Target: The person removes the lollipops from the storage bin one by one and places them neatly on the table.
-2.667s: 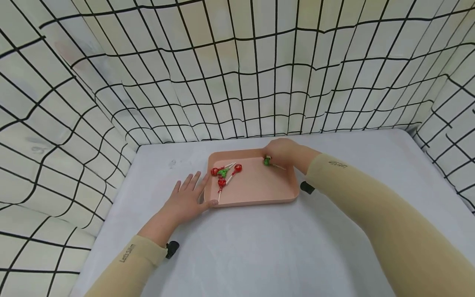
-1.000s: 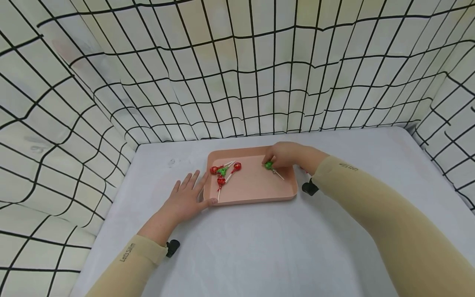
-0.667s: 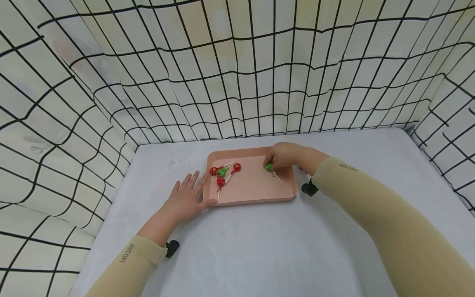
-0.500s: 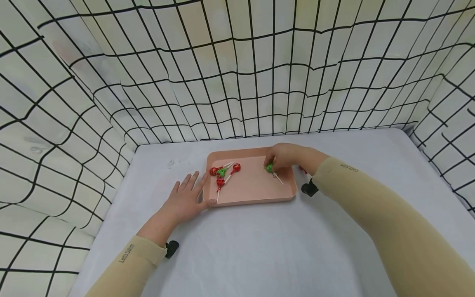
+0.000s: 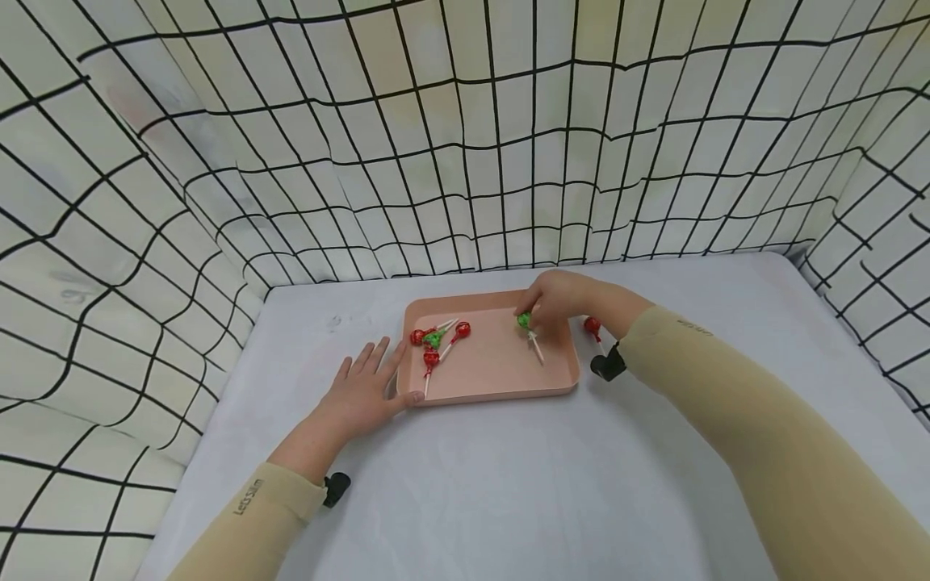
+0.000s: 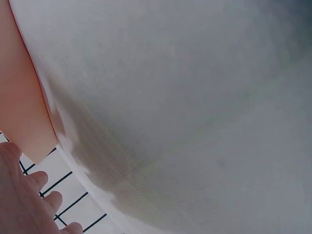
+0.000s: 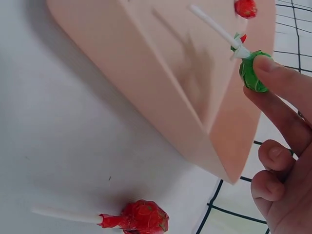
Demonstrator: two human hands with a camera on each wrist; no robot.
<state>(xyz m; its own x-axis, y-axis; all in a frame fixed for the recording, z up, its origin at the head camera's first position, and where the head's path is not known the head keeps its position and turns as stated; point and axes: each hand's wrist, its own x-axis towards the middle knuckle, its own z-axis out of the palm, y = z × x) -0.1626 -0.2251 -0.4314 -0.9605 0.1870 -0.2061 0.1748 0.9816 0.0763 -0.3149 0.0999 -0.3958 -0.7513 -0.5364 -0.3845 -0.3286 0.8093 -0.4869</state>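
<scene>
My right hand (image 5: 558,295) pinches a green-wrapped lollipop (image 7: 249,77) by its candy head, between thumb and index finger. Its white stick points toward me, over the right part of a shallow pink tray (image 5: 501,371). In the right wrist view, the other fingers curl loosely. My left hand (image 5: 366,389) lies with fingers spread at the tray's left side, thumb by the front left corner. Inside the tray on the left, another green lollipop (image 5: 433,340) lies bunched with red lollipops (image 5: 462,329), their sticks crossing.
A red lollipop (image 7: 145,217) lies on the white tabletop (image 5: 465,484), just outside the tray's right wall and near my right wrist. White panels with a black wire grid (image 5: 501,177) stand behind the table and at both sides.
The pinched green lollipop's stick has swung from pointing right to pointing toward me. The red lollipop right of the tray has come out from behind my wrist. My left hand stays put.
</scene>
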